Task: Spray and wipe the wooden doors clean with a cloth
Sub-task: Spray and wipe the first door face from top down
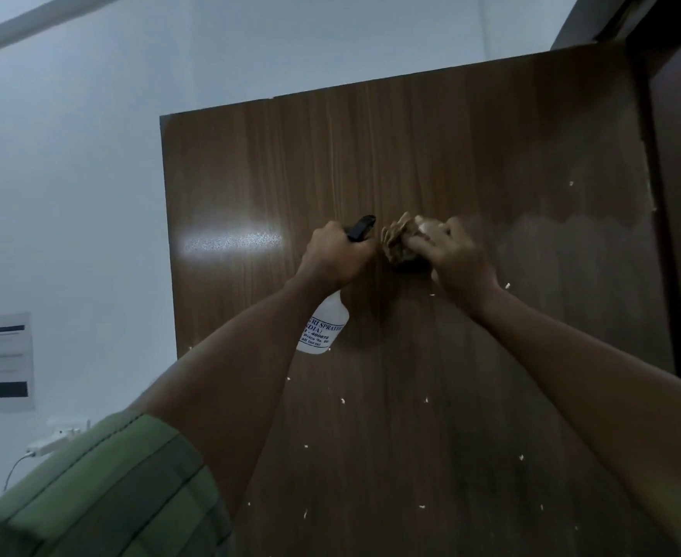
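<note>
A brown wooden door point(431, 154) fills the middle of the view, open against a pale wall. My left hand point(336, 257) grips the black trigger head of a white spray bottle point(324, 327), whose body hangs below my fist. My right hand point(453, 255) holds a crumpled tan cloth point(397, 243) against the door at about the same height, just right of the nozzle. A hazy wet patch point(563, 239) spreads on the door to the right of the cloth. Small white flecks dot the lower door.
The dark door frame point(676, 195) runs down the right side. On the left wall hang printed papers point(9, 361), with a white power strip point(55, 438) and cable below them. My green sleeve point(101, 496) covers the lower left corner.
</note>
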Motion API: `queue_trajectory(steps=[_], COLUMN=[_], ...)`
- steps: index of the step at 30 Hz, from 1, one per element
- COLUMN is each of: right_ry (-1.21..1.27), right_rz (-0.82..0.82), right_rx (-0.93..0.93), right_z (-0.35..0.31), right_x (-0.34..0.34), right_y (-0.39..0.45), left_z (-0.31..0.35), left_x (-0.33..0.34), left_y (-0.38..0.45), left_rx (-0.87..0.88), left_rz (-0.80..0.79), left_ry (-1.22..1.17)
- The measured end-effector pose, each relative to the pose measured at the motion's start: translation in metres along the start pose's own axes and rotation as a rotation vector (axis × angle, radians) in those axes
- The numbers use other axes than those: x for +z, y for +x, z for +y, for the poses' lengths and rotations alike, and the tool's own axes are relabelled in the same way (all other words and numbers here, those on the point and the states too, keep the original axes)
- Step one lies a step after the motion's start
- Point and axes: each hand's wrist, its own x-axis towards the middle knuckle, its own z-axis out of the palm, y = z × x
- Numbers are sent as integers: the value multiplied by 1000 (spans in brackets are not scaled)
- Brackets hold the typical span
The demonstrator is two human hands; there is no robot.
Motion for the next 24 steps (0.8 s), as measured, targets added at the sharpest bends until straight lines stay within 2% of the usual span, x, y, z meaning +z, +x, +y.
queue_trajectory(steps=[2,3,4,7,8,9,10,13,14,16,19,20,21,22,24], right_ry=[22,39,49,46,20,-10,-35,-76,-61,-26,14,4,-4,-2,1], right_rz=[29,16,-1,-73,-65,-60,-60,11,17,-30,-91,-117,-114,-94,-47], right_rx=[228,225,137,-420,-546,-588,-524,50,122,39,-464,-591,-636,-566,-121], right_z=[-18,-31,-41,-33,-18,-2,14,24,15,0,23,39,55,70,82], right_x=[3,6,9,-2,-7,-12,-13,-13,-12,-9,-16,-22,-27,-30,-33], right_y=[-1,-11,-24,-57,-53,-44,-32,-9,-12,-33,-61,-57,-48,-36,-15], left_z=[-1,-2,-2,0,2,5,7,12,14,17,25,29,33,38,46], left_x=[4,6,8,14,16,18,20,25,28,34,40,42,43,44,47], left_y=[1,1,1,1,2,3,5,12,12,13,15,16,19,21,23], left_rx=[-9,-15,-20,-32,-36,-37,-36,-29,-28,-32,-23,-17,-7,4,9], left_rz=[13,25,39,23,17,15,13,9,12,14,26,24,17,9,14], left_ry=[-2,11,25,29,27,24,18,16,23,37,63,63,58,48,19])
